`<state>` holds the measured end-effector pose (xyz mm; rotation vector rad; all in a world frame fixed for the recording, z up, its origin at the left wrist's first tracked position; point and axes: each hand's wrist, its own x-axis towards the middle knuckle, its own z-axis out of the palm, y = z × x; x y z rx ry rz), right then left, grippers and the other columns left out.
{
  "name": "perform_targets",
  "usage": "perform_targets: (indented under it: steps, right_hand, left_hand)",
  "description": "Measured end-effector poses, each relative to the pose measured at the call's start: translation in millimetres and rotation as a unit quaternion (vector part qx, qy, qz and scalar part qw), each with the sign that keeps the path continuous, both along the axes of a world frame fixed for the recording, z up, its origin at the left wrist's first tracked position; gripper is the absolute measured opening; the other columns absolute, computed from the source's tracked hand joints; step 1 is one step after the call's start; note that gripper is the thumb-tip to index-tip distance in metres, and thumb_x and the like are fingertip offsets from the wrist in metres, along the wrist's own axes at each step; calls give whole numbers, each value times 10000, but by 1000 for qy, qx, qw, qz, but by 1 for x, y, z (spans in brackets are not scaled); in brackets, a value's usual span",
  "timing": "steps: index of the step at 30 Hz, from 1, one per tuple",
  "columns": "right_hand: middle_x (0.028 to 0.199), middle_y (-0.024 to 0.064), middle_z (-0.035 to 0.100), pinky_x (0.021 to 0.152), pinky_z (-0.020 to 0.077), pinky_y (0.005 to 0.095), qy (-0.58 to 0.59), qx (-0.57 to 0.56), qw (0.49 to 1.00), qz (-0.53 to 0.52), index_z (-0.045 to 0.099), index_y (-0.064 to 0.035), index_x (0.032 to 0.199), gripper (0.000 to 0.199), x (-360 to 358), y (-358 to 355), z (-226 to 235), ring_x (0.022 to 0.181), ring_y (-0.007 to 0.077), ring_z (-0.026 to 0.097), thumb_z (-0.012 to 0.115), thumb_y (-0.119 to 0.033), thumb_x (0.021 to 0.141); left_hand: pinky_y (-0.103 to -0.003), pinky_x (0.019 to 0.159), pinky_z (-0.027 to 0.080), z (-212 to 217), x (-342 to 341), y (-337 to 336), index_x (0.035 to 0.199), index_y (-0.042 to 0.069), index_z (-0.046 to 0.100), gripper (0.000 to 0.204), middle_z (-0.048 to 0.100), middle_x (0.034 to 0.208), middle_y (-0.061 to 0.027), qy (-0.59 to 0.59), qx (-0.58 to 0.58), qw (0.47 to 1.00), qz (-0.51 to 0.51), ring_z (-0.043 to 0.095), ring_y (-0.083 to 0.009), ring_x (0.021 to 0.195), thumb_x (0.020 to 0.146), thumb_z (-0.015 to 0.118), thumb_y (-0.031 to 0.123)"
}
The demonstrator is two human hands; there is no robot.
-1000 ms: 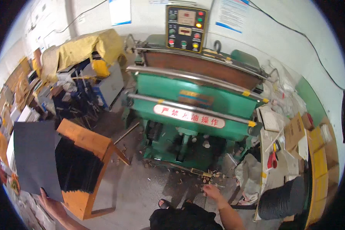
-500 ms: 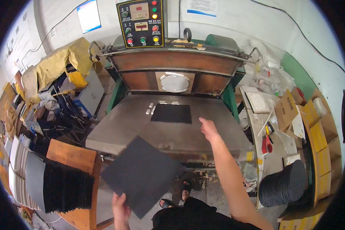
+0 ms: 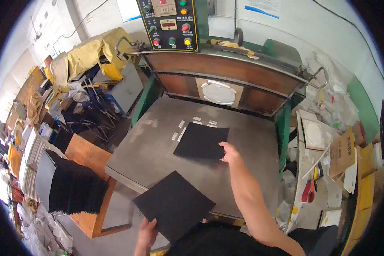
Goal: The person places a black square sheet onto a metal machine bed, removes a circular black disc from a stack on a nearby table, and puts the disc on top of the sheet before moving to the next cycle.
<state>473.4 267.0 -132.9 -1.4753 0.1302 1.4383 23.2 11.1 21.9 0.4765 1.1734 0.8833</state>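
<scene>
Black square sheet [image 3: 202, 141] flat on press bed; second black sheet [image 3: 173, 205] held tilted.

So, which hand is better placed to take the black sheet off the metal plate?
The right hand: it already touches the edge of the black sheet on the plate. The left hand is low, holding another black sheet.

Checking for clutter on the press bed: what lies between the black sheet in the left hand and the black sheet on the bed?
Only bare grey metal bed, seen in the head view.
</scene>
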Motion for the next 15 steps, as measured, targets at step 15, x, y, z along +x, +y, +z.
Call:
perform_targets:
  steps: [15]
  right_hand:
    - [1258,126,573,964,470,431,-122,279,934,-186,471,-19,1329,463,97,-300,133,1118,286,573,613,-77,892]
  left_hand:
    - [-531,935,519,-128,249,233,1243,-14,391,331,471,1190,-209,-112,-101,989,16,525,-360,1164,936,506,33]
